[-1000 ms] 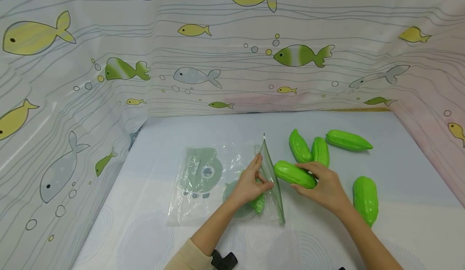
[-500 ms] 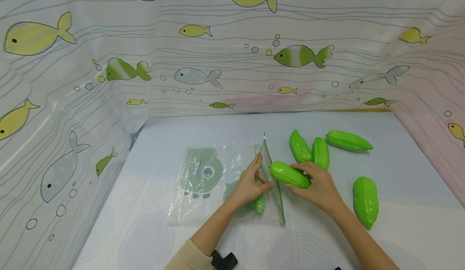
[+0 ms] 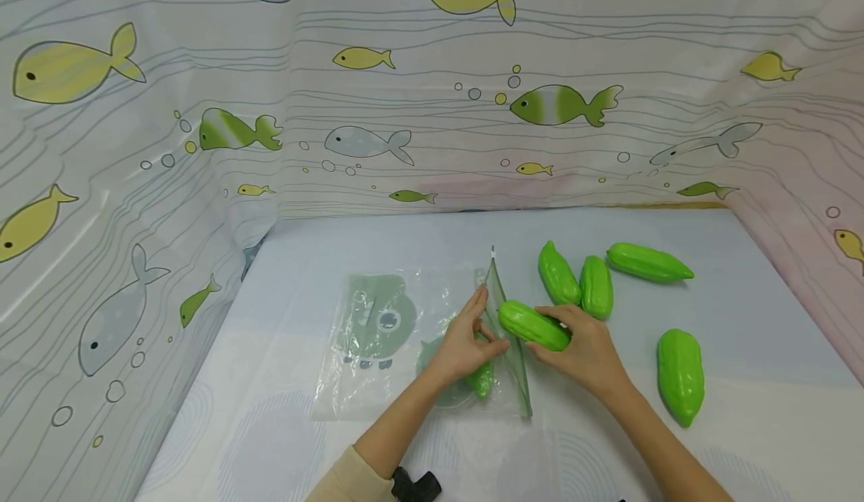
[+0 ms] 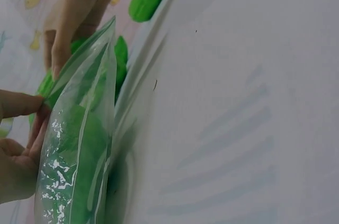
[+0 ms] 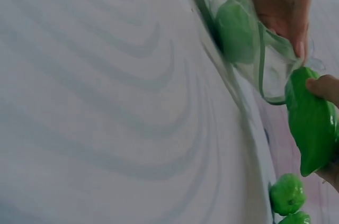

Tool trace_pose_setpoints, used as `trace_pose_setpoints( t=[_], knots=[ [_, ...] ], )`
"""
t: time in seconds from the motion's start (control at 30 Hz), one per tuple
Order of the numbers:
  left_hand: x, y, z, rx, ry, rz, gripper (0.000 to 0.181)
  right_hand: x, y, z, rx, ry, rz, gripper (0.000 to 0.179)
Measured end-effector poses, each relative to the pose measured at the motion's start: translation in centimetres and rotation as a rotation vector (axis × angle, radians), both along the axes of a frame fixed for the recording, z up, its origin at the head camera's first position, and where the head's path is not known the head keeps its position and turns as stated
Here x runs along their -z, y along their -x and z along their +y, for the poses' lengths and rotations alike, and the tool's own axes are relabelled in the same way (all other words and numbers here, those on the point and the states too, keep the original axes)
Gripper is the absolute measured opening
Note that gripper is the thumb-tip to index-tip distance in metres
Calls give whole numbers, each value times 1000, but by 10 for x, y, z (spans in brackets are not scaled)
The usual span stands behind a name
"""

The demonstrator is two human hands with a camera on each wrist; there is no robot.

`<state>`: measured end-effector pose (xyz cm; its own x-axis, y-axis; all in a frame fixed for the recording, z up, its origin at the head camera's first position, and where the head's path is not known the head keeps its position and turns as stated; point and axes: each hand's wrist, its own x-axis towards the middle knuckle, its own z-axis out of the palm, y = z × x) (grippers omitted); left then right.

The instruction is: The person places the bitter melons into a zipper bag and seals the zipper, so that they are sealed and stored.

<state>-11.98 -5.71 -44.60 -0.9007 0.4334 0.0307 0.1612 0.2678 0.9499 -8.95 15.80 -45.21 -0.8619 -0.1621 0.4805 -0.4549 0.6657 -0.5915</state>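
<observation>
A clear zip bag (image 3: pixel 374 322) printed with pale green animals lies flat, its green-edged mouth raised to the right. One green toy bitter melon (image 4: pixel 85 155) shows through the plastic. My left hand (image 3: pixel 466 344) pinches the bag's upper lip, holding the mouth apart. Thumb and fingers of my right hand (image 3: pixel 583 348) grip another green toy bitter melon (image 3: pixel 529 322), glossy and ridged. Its left end overlaps the bag's opening in the head view, and in the right wrist view its tip (image 5: pixel 297 75) is right at the bag's rim.
Several more green toy bitter melons lie to the right: two side by side (image 3: pixel 559 273), one behind them (image 3: pixel 649 262) and one nearer the right forearm (image 3: pixel 680 376). A fish-print curtain (image 3: pixel 432 112) closes off the back and sides of the pale table (image 3: pixel 270 427).
The right hand has carried its bitter melon a short way left, to the bag's mouth. The left hand and the bag have stayed almost still.
</observation>
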Motion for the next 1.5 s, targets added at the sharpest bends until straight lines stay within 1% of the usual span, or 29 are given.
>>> trace_pose_setpoints(
  t=[0.13,0.3,0.37,0.5,0.63,0.73,0.87,0.93,1.07,1.23,1.5],
  knots=[
    [-4,-1,2,15,-44,-20,87,1,-2,-2,21,-5,-55,52],
    [-30,-10,3,39,-89,-44,84,3,-4,-6,28,-12,-101,50],
    [-38,-13,3,45,-98,-43,83,4,-5,-8,31,-17,-112,50],
    [-40,-13,5,52,-111,-45,82,7,-7,-13,40,-15,-136,51],
    [-38,-11,7,40,-120,-54,82,7,-10,-17,30,20,-136,54],
    [-26,-7,8,25,-125,-66,84,6,-10,-19,21,45,-139,57],
    [-8,0,9,13,-130,-76,88,5,-12,-18,15,65,-179,58],
    [-5,1,9,11,-137,-76,89,5,-13,-17,7,86,-209,57],
    [-2,1,8,10,-161,-79,89,1,-16,-16,-19,157,-271,53],
    [-2,1,7,6,-169,-83,88,-2,-19,-15,-80,252,-327,49],
    [-2,1,7,-3,-155,-73,89,-6,-22,-10,-187,308,-365,47]
  ],
)
